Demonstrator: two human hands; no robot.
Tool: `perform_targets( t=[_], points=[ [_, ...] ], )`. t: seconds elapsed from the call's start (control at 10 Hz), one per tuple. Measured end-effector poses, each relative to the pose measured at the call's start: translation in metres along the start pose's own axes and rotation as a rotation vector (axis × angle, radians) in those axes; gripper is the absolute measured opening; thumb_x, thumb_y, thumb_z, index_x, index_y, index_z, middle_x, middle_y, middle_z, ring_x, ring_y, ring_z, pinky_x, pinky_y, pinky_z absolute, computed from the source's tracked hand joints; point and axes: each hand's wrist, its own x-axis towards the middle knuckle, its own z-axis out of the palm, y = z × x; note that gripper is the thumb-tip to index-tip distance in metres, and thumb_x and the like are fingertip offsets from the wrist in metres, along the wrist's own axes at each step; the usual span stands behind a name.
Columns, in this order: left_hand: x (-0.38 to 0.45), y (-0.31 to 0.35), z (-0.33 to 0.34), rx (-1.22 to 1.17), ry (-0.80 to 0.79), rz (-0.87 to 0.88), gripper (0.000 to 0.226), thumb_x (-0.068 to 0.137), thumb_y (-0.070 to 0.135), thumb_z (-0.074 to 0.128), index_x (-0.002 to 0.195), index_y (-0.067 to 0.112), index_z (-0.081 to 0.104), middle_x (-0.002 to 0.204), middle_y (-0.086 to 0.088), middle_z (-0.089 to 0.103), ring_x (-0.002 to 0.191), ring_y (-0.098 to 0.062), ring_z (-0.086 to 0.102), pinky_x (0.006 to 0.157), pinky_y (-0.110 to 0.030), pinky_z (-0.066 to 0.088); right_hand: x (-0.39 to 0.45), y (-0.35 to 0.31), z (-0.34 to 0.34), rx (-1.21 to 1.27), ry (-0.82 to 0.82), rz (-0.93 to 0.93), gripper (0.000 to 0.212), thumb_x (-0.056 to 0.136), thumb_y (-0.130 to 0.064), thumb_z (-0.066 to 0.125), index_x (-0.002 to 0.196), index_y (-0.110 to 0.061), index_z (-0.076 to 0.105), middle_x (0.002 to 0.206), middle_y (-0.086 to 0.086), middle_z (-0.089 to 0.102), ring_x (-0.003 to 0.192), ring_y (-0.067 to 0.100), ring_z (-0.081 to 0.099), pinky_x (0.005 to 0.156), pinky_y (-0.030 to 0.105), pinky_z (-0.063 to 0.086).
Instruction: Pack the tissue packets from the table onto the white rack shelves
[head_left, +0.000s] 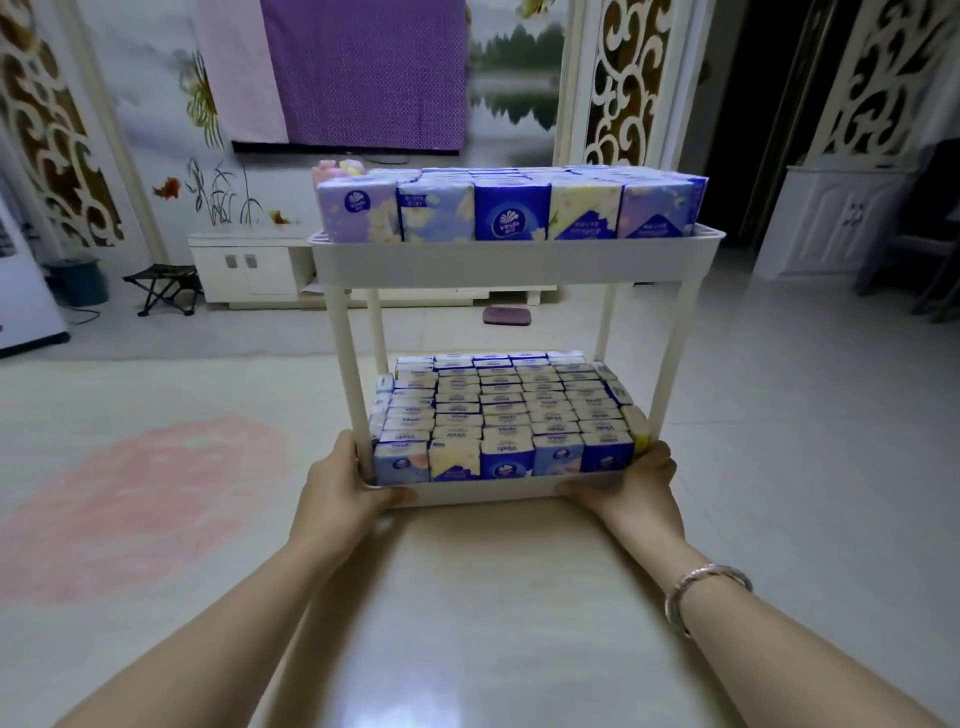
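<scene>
A white two-shelf rack (514, 262) stands on a pale glossy table (467, 597) in front of me. Its top shelf carries a row of upright blue, lilac and yellow tissue packets (511, 210), with more rows behind. The bottom shelf (493, 493) is packed tight with several rows of tissue packets (501, 415). My left hand (343, 480) grips the bottom shelf's front left corner, thumb over the front rim. My right hand (631, 483) grips the front right corner the same way. A silver bangle sits on my right wrist.
Beyond the table lies a tiled floor with a pink rug (140, 499) at the left. A low white cabinet (249, 270), a folding stool (163, 288) and a dark bin (78, 280) stand along the back wall. Another white cabinet (831, 223) is at the right.
</scene>
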Motion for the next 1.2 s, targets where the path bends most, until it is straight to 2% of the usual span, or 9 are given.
perform_targets(
  t=[0.3,0.6,0.7,1.0,1.1,1.2],
  points=[
    [0.082,-0.017,0.018,0.015,0.000,0.012,0.054,0.057,0.020,0.091,0.092,0.009,0.051,0.087,-0.005,0.068,0.079,-0.024,0.063,0.071,-0.044,0.052,0.077,-0.015,0.034,0.030,-0.028,-0.026,0.106,0.051,-0.048,0.089,0.126,-0.010,0.026,0.130,0.012,0.040,0.118,0.029,0.049,0.083,0.036,0.046],
    [0.106,-0.027,0.023,0.006,0.007,0.032,0.051,0.062,0.020,0.088,0.096,0.012,0.050,0.090,0.002,0.069,0.078,-0.014,0.066,0.070,-0.040,0.053,0.099,-0.019,0.052,-0.040,0.006,-0.068,0.107,0.050,-0.065,0.081,0.124,-0.015,0.024,0.128,0.008,0.045,0.115,0.031,0.053,0.094,0.046,0.048],
    [0.110,-0.028,0.025,0.030,0.009,0.050,0.049,0.066,0.023,0.086,0.099,0.017,0.050,0.092,0.003,0.068,0.081,-0.015,0.065,0.074,-0.041,0.053,0.103,-0.019,0.053,-0.029,-0.014,-0.069,0.106,0.051,-0.065,0.081,0.125,-0.016,0.023,0.130,0.006,0.044,0.117,0.031,0.053,0.097,0.047,0.045],
    [0.110,-0.034,0.027,0.096,0.031,0.030,0.048,0.071,0.030,0.081,0.096,0.016,0.043,0.092,0.003,0.067,0.079,-0.020,0.064,0.072,-0.042,0.052,0.104,-0.019,0.056,-0.010,-0.024,-0.060,0.111,0.052,-0.068,0.079,0.132,-0.019,0.020,0.136,0.005,0.040,0.121,0.029,0.051,0.097,0.048,0.046],
    [0.101,-0.028,0.028,0.034,-0.002,0.000,0.050,0.076,0.026,0.079,0.106,0.014,0.040,0.100,0.000,0.065,0.088,-0.021,0.063,0.074,-0.036,0.050,0.100,-0.018,0.051,-0.011,-0.047,-0.046,0.118,0.053,-0.069,0.078,0.140,-0.021,0.014,0.138,0.008,0.041,0.124,0.030,0.049,0.097,0.047,0.047],
    [0.084,-0.011,0.021,-0.033,-0.052,-0.096,0.068,0.082,0.017,0.073,0.131,0.008,0.025,0.110,-0.002,0.052,0.097,-0.017,0.052,0.080,-0.025,0.038,0.084,-0.018,0.047,-0.017,-0.053,-0.007,0.124,0.062,-0.065,0.074,0.148,-0.021,-0.003,0.146,0.013,0.036,0.132,0.033,0.041,0.106,0.047,0.040]
  ],
)
